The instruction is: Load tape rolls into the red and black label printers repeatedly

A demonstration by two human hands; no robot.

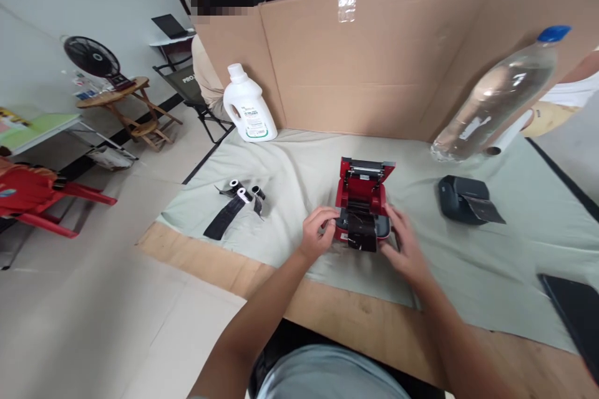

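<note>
A small red and black label printer (pixel 361 190) stands on the cloth in front of me, its lid raised. A dark, shiny strip of paper (pixel 362 234) hangs out over its front. My left hand (pixel 319 232) grips the printer's front left corner with bent fingers and thumb. On the other side, my right hand (pixel 403 242) holds the right edge, fingers along the side and thumb near the front. Beyond my right hand sits a black printer (pixel 463 198), closed, with a dark strip coming out. Several small rolls of black paper (pixel 242 194) lie to the left, one partly unrolled.
A cardboard panel (pixel 355 75) stands along the far table edge. In front of it are a white detergent bottle (pixel 250 109) and a large clear bottle (pixel 500 100) with a blue cap. A dark flat device (pixel 573 305) lies at the right edge. Behind the panel, a person's sleeve (pixel 206 75) shows.
</note>
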